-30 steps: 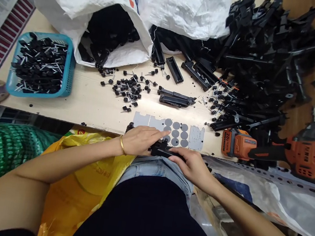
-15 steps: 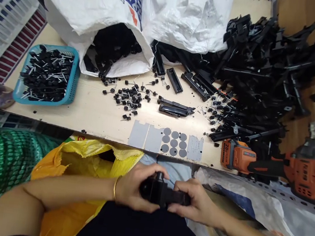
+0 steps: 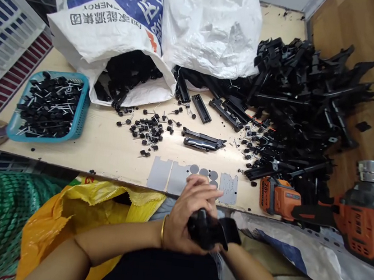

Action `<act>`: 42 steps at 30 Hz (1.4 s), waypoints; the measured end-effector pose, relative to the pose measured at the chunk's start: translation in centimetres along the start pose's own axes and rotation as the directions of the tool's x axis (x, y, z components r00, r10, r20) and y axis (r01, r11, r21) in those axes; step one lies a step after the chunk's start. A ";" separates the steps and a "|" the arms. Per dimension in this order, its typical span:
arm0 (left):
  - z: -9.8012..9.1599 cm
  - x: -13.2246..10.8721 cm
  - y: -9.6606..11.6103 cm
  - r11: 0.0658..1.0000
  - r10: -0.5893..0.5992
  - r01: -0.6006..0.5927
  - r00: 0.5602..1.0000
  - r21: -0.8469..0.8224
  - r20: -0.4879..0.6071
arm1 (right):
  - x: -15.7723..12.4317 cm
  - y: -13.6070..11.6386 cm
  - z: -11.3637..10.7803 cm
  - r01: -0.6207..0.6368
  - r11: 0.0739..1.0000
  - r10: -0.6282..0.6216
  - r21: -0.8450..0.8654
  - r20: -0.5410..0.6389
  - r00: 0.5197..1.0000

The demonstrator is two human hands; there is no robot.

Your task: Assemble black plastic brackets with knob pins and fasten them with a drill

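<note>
Plastic part, black, glossy, angular.

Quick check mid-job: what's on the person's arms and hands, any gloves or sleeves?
No gloves and no sleeves in view: both forearms are bare. The left hand has a thin gold bangle at its wrist. Nothing is worn on the right wrist.

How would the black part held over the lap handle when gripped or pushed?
Probably stiff: the black part looks like moulded plastic and shows no sag where it juts out of the left hand. Likely light for its size, since it is carried clear of any support. Its shiny rounded end may be slightly slippery and might roll if set down.
</note>
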State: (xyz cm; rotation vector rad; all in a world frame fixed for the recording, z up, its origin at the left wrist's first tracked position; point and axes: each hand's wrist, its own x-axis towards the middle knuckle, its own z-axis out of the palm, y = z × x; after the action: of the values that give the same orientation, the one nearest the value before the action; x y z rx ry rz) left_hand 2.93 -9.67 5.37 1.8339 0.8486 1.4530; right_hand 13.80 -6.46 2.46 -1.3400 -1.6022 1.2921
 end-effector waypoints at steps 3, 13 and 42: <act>0.7 0.0 -5.2 0.948 0.193 -0.216 0.974 0.234 0.118 | 5.6 2.3 -4.4 -0.018 0.995 0.000 -0.095 -0.181 0.983; 3.1 3.3 -15.3 0.687 -0.158 -0.261 0.857 0.678 0.490 | 24.0 2.6 -4.9 -0.051 0.558 -0.013 -0.829 -0.070 0.997; -17.3 4.5 -7.5 0.518 -0.738 0.294 0.628 0.803 0.246 | 5.2 6.1 -7.4 0.315 0.787 0.009 -0.531 0.519 0.855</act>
State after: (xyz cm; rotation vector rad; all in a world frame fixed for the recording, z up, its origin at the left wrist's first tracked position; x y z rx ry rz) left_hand -13.96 -0.13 5.04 2.0341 1.6130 0.0678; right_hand 21.18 0.42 -1.81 -1.2194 -2.6075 1.1125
